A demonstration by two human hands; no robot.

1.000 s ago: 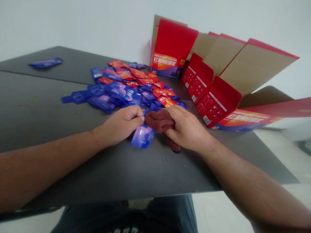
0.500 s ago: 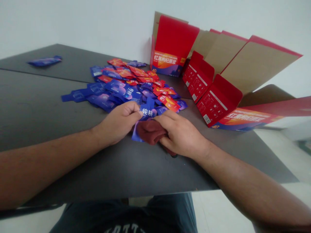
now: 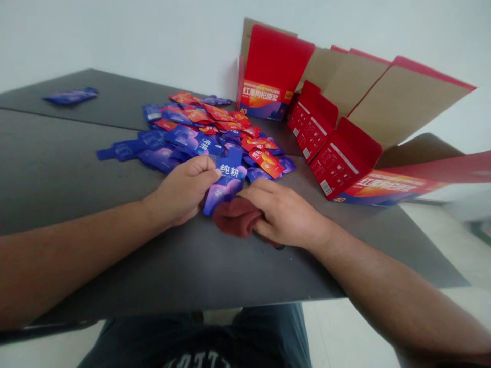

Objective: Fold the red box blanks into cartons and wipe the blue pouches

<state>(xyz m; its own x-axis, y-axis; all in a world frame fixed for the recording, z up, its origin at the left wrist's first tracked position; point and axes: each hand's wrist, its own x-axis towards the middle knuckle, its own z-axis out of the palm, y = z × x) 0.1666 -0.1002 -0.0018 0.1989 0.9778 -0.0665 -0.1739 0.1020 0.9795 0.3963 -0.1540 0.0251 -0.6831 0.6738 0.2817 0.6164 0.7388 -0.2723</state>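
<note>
My left hand [image 3: 183, 191] pinches a blue pouch [image 3: 226, 181] with white characters, held just above the dark table [image 3: 76, 174]. My right hand [image 3: 286, 214] is closed on a dark red cloth [image 3: 236, 217] that lies bunched against the pouch's lower end. Just beyond both hands spreads a pile of blue and red pouches [image 3: 199, 133].
Open red cardboard boxes [image 3: 274, 76] [image 3: 345, 153] stand and lie at the back right, flaps spread. A lone blue pouch [image 3: 71, 95] lies at the far left. The table's front edge runs close to my lap; floor shows to the right.
The pouch has been turned and lifted so its printed face shows. The cloth has slid down from on top of the pouch to its lower end.
</note>
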